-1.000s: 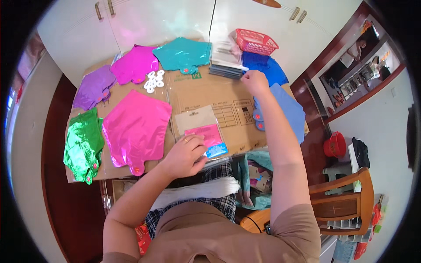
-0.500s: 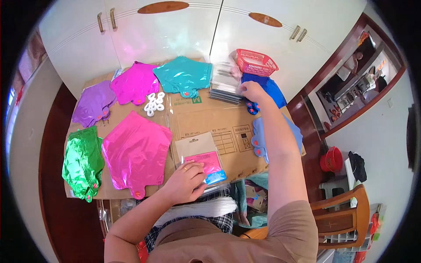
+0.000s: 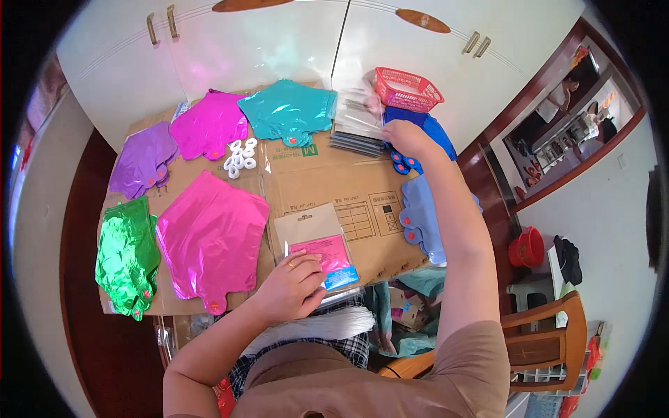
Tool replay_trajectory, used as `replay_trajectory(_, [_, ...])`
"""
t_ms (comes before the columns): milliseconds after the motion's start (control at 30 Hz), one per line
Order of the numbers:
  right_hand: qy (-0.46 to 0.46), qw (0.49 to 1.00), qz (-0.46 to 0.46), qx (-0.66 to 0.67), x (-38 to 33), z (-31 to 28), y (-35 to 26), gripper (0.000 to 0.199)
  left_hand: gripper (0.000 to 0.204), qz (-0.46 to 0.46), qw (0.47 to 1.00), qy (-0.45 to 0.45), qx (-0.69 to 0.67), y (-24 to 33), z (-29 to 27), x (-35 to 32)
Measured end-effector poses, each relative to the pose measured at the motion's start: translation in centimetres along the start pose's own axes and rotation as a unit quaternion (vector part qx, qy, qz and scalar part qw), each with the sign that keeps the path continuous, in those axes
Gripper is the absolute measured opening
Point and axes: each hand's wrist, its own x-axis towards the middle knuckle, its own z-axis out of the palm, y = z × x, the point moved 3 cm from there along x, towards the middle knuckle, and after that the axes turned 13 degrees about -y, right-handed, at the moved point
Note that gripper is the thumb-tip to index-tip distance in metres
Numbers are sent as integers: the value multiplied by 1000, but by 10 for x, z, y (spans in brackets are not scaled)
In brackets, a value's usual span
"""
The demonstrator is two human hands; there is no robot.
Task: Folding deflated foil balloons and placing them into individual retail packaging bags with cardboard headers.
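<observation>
I've got the flat clear packet with its tan card and pink sheet lying at the near edge of the cardboard sheet that covers the table, and the left hand presses down on its lower part, fingers spread flat on it, not clenched. Far side now: the right hand reaches out to the stack of clear packets, fingers curled at the stack's right edge; whether it actually grips a packet I cannot tell. Just behind that stack sits a red plastic basket. Under the right wrist lie dark blue foil balloons, and beside the forearm a pale blue foil balloon. Sweeping left: a teal foil balloon, a magenta foil balloon, a purple foil balloon, a green foil balloon and a big pink foil balloon, all flat. A cluster of small white rings sits between the magenta and pink ones
</observation>
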Motion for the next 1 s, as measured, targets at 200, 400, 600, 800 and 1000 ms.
replay_trajectory(200, [40,993,24,105,-72,-32,-52,24,25,-11,1000,5,5,-5,4,-7])
replay_trajectory(400, [69,971,-55,224,-219,-10,-127,28,17,9,996,20,86,0,11,-7])
replay_trajectory(600, [-16,895,63,442,-299,52,-193,19,15,40,985,75,149,6,20,-11])
replay_trajectory(800, [141,950,-20,279,-299,77,-227,13,14,32,992,65,108,5,23,-13])
replay_trajectory(1000, [148,947,16,283,-307,71,-222,13,14,19,992,81,93,8,22,-12])
